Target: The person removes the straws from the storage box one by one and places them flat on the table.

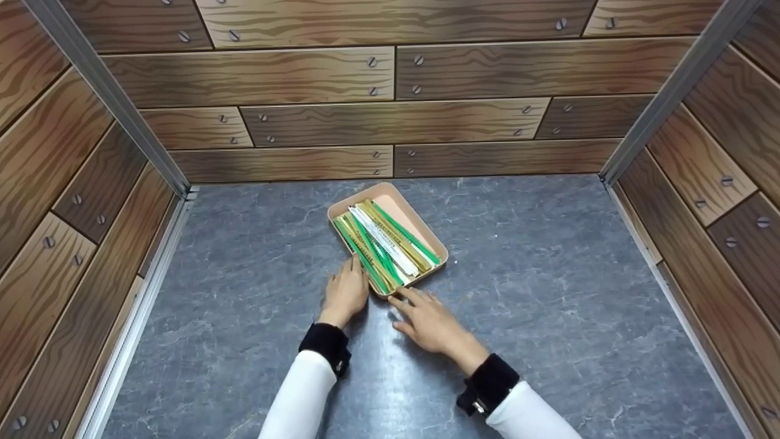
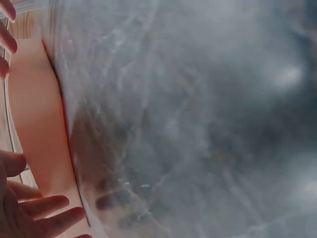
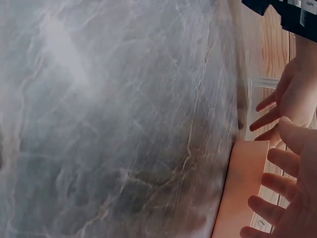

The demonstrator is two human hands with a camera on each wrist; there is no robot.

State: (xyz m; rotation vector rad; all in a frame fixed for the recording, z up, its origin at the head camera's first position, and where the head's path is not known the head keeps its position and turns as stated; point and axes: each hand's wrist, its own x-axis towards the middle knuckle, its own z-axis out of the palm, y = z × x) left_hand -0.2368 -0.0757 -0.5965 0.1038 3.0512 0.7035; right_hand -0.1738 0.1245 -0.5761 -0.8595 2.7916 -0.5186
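Note:
A shallow peach-coloured tray sits askew on the floor panel, holding several long, narrow strips in green, gold and white, some with dark print. Along its left front side, my left hand touches the rim with extended fingers. At the near corner my right hand has its fingers spread, the fingertips against or very close to the edge. The left wrist view shows the tray's outer wall with left-hand fingers over it. In the right wrist view, right-hand fingers lie beside the wall.
A grey marbled surface surrounds the tray. Wood-patterned panels rise at the back and on both sides, with metal rails along the edges. Black straps circle both wrists over white sleeves.

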